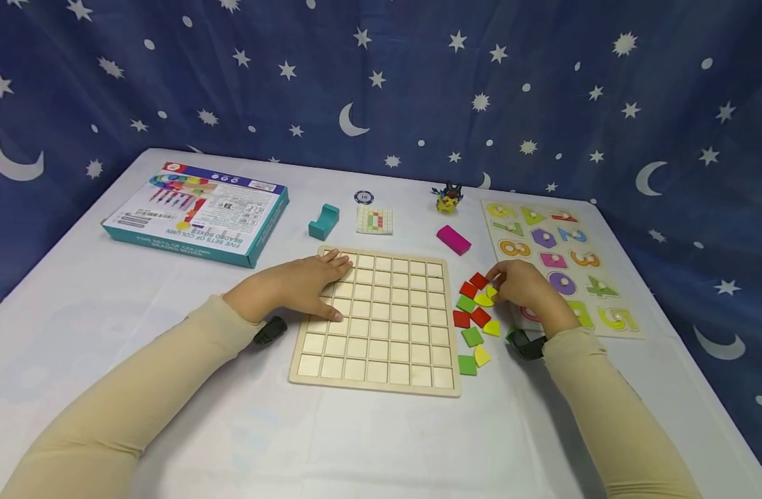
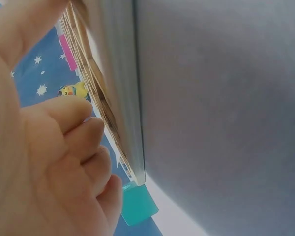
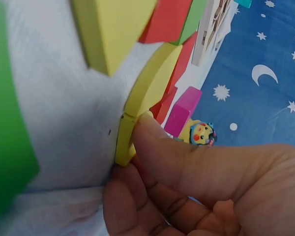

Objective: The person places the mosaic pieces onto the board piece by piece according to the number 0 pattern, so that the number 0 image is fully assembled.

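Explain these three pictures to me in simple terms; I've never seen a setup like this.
There is no machine here, just a person's two bare hands. The wide picture comes from a camera worn on the head; the other two come from cameras on the left and right wrists.

On the white table lies a wooden grid board, with red, green and yellow tiles along its right side. Also there are a number puzzle, a printed box, a teal block, a magenta block and others.

The left hand rests on the board's left side. The right hand pinches a yellow tile between its fingers.
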The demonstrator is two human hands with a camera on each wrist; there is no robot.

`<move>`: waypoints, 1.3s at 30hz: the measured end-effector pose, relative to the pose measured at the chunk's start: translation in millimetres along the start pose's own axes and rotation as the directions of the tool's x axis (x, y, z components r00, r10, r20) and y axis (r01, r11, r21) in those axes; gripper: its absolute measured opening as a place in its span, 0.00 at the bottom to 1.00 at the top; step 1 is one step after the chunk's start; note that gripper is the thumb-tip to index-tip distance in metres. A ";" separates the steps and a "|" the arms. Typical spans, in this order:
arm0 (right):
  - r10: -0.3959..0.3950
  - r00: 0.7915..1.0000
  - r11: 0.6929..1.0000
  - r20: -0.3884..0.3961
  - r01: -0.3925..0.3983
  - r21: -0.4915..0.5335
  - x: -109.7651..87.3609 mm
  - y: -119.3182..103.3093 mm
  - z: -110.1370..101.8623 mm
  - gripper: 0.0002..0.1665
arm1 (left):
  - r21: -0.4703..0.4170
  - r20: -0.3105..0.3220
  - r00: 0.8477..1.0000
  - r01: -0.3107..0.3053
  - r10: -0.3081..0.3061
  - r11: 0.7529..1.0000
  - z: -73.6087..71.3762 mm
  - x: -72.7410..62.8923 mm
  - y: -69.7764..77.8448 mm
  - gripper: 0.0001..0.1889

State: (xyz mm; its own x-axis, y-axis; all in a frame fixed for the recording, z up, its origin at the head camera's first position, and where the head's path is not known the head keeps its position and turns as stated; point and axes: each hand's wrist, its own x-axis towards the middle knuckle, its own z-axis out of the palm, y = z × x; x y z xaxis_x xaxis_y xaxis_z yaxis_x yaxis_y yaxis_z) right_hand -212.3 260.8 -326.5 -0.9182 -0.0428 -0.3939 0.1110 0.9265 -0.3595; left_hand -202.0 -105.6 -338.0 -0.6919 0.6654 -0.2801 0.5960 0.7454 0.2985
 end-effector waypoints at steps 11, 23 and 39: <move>0.036 0.999 0.999 0.001 -0.036 0.013 1.9 -3.8 2.0 0.21 | -0.050 0.032 0.999 0.020 -0.018 0.999 -1.7 0.1 1.1 0.50; 0.034 0.999 0.998 -0.003 -0.034 0.048 -3.9 -4.7 0.4 0.15 | -0.066 0.044 0.999 0.024 -0.021 0.998 -2.0 -1.0 1.0 0.50; -0.101 0.995 0.994 -0.019 0.102 0.047 -13.2 -22.1 -15.1 0.17 | -0.073 0.048 0.999 0.027 -0.024 0.997 -0.8 0.3 0.6 0.50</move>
State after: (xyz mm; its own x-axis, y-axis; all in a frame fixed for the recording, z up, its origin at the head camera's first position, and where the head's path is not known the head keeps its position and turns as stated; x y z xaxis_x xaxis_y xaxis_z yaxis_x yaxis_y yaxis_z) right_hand -208.5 246.6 -300.6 -0.9318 -0.1289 -0.3393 0.0349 0.8988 -0.4371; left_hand -202.1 -105.0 -337.3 -0.6857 0.6487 -0.3303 0.5458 0.7584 0.3563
